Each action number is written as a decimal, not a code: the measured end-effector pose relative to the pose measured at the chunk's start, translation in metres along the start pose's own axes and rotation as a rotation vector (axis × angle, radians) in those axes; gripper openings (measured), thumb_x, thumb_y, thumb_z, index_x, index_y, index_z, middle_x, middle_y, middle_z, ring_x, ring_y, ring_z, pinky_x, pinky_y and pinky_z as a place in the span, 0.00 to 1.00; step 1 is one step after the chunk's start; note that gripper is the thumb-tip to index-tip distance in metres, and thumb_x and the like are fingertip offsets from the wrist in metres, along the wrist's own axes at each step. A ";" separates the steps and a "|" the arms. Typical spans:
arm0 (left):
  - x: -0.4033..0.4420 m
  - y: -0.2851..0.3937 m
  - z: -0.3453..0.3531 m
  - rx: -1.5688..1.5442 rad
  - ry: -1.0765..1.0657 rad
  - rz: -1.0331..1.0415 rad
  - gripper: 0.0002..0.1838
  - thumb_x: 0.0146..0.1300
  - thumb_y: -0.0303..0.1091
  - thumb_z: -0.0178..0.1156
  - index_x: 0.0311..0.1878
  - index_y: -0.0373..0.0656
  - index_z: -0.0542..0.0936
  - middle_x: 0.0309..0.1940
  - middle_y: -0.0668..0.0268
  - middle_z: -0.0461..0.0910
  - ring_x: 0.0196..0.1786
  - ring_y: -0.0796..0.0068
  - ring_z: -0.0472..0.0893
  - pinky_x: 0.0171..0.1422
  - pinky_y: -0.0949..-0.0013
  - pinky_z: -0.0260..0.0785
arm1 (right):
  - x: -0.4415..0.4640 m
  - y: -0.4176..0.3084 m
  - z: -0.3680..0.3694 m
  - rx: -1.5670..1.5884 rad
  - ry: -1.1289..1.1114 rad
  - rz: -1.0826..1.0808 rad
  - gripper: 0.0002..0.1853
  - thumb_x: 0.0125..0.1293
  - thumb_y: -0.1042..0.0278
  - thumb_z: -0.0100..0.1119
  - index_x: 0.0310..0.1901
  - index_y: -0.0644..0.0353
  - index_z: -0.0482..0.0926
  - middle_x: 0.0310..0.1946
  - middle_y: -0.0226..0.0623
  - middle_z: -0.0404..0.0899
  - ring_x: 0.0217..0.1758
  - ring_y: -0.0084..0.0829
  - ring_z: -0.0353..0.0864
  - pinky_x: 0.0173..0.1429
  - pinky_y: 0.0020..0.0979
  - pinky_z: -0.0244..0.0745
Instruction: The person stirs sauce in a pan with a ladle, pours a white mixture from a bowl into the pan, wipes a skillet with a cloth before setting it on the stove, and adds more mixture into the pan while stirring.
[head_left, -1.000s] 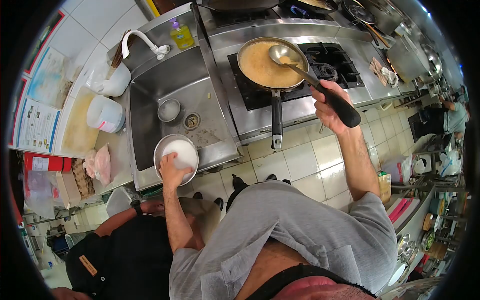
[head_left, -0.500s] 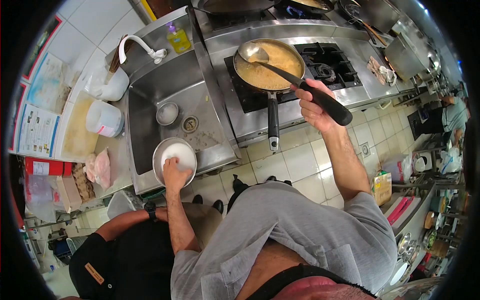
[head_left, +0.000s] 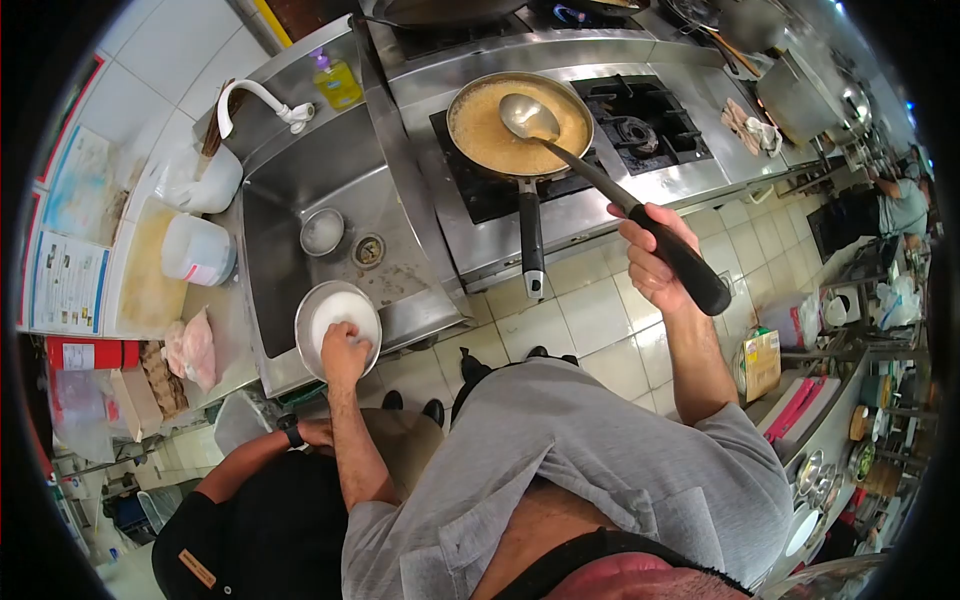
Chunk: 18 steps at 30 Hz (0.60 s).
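My right hand (head_left: 662, 258) is wrapped round the black handle of a ladle (head_left: 527, 118). The ladle's metal bowl rests in the light brown, frothy liquid (head_left: 492, 142) of a frying pan (head_left: 452, 125), which sits on the stove with its black handle pointing at me. Over the sink's front edge is a metal bowl (head_left: 303, 338) of white powder (head_left: 343, 308). My left hand (head_left: 346, 350) reaches into it with fingers drawn together at the powder; the fingertips are partly hidden.
A small metal bowl (head_left: 322, 232) lies in the sink (head_left: 290, 170) near the drain. A faucet (head_left: 262, 100) and soap bottle (head_left: 336, 82) stand behind. A second burner (head_left: 632, 132) is right of the pan. Another person (head_left: 270, 520) in black stands close on my left.
The ladle's bowl has moved from the pan's left rim toward its middle and right. My right hand has shifted right and toward me. My left hand stays in the bowl of powder.
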<state>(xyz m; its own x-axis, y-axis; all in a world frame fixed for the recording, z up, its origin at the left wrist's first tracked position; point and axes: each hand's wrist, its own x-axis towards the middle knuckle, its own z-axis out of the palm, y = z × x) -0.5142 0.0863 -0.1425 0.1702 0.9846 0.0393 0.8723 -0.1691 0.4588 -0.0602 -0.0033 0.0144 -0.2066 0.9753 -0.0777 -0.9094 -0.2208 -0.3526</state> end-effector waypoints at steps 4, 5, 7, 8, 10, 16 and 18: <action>-0.001 0.007 -0.002 -0.019 0.035 0.014 0.08 0.41 0.27 0.59 0.29 0.39 0.76 0.30 0.55 0.75 0.36 0.53 0.75 0.43 0.58 0.67 | -0.009 -0.008 -0.005 0.024 0.025 -0.006 0.20 0.68 0.62 0.40 0.50 0.73 0.69 0.22 0.33 0.68 0.09 0.22 0.57 0.12 0.26 0.56; -0.001 0.006 -0.002 -0.019 0.036 0.014 0.08 0.41 0.27 0.59 0.29 0.39 0.76 0.30 0.55 0.75 0.36 0.53 0.75 0.43 0.58 0.67 | -0.009 -0.008 -0.007 0.011 0.033 -0.015 0.20 0.68 0.62 0.40 0.49 0.73 0.69 0.22 0.33 0.68 0.09 0.23 0.57 0.12 0.26 0.56; -0.002 0.002 -0.003 -0.037 0.009 0.024 0.09 0.41 0.26 0.59 0.30 0.39 0.77 0.31 0.55 0.76 0.36 0.55 0.77 0.43 0.59 0.68 | -0.007 -0.011 -0.010 -0.002 0.046 -0.031 0.20 0.68 0.62 0.41 0.49 0.73 0.70 0.22 0.33 0.69 0.10 0.23 0.57 0.11 0.26 0.56; -0.002 -0.003 -0.003 -0.035 0.011 0.022 0.09 0.41 0.26 0.59 0.30 0.39 0.77 0.31 0.55 0.76 0.36 0.55 0.77 0.43 0.59 0.68 | -0.005 -0.013 -0.011 -0.015 0.061 -0.048 0.20 0.68 0.62 0.41 0.48 0.73 0.70 0.22 0.33 0.69 0.10 0.23 0.57 0.11 0.26 0.56; -0.001 -0.012 -0.004 -0.158 -0.035 -0.042 0.09 0.43 0.28 0.61 0.32 0.40 0.79 0.32 0.55 0.78 0.36 0.57 0.78 0.44 0.60 0.69 | -0.001 -0.018 -0.015 -0.016 0.052 -0.042 0.19 0.67 0.62 0.42 0.48 0.72 0.71 0.21 0.33 0.69 0.10 0.23 0.57 0.11 0.26 0.55; -0.010 -0.005 -0.014 0.064 0.092 0.049 0.28 0.44 0.36 0.67 0.51 0.38 0.74 0.50 0.54 0.72 0.54 0.56 0.70 0.59 0.59 0.61 | 0.018 -0.012 -0.004 -0.229 0.241 -0.044 0.12 0.65 0.61 0.47 0.32 0.60 0.72 0.17 0.30 0.68 0.08 0.22 0.57 0.10 0.24 0.52; -0.015 0.001 -0.012 0.098 0.056 -0.015 0.33 0.41 0.38 0.68 0.53 0.37 0.72 0.54 0.55 0.69 0.57 0.54 0.66 0.62 0.58 0.59 | 0.017 -0.010 0.003 -0.330 0.252 -0.016 0.11 0.65 0.61 0.47 0.30 0.59 0.71 0.15 0.30 0.67 0.07 0.23 0.57 0.09 0.24 0.51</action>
<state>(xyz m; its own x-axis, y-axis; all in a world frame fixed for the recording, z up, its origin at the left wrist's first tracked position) -0.5216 0.0724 -0.1320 0.1332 0.9875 0.0842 0.9158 -0.1551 0.3706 -0.0553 0.0155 0.0192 -0.0613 0.9577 -0.2811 -0.7385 -0.2330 -0.6327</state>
